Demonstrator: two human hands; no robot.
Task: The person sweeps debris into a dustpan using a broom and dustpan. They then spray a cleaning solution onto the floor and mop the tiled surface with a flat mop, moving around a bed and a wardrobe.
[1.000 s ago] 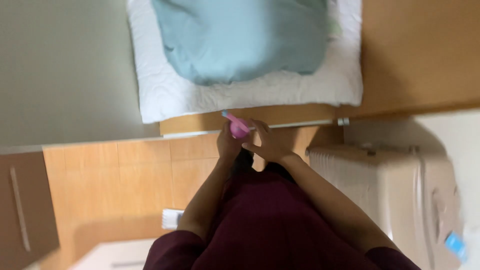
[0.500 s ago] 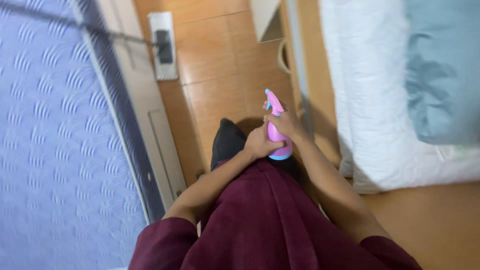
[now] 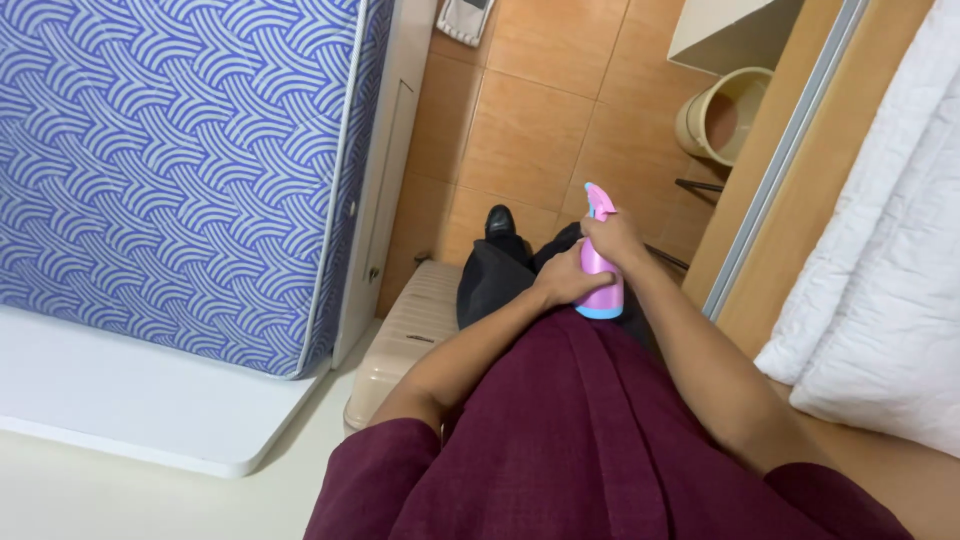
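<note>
Both hands meet on a pink spray bottle (image 3: pixel 601 270) held upright in front of the person's maroon garment (image 3: pixel 590 440). The right hand (image 3: pixel 612 238) is wrapped closed around the bottle's neck and upper body, just under the pink-and-blue trigger head that sticks up past the knuckles. The left hand (image 3: pixel 562 283) is closed against the lower body of the bottle from the left, its fingers curled around it just above the pale blue base. So both grips are closed on the bottle, one stacked above the other; how the fingers lie on the far side cannot be told.

Directly beyond the grip lies a dark bag (image 3: pixel 497 275) on the tan tiled floor (image 3: pixel 530 120). To the left of the grip, just beside the bag, stands a ribbed cream suitcase (image 3: pixel 405 335), and further left a mattress with a blue wave pattern (image 3: pixel 180 160) leans behind a white ledge (image 3: pixel 140 400). Ahead and to the right of the grip sits a cream waste bin (image 3: pixel 722 115). On the right, well apart from the hands, white bedding (image 3: pixel 880 290) rests on a wooden bed frame (image 3: pixel 790 190).
</note>
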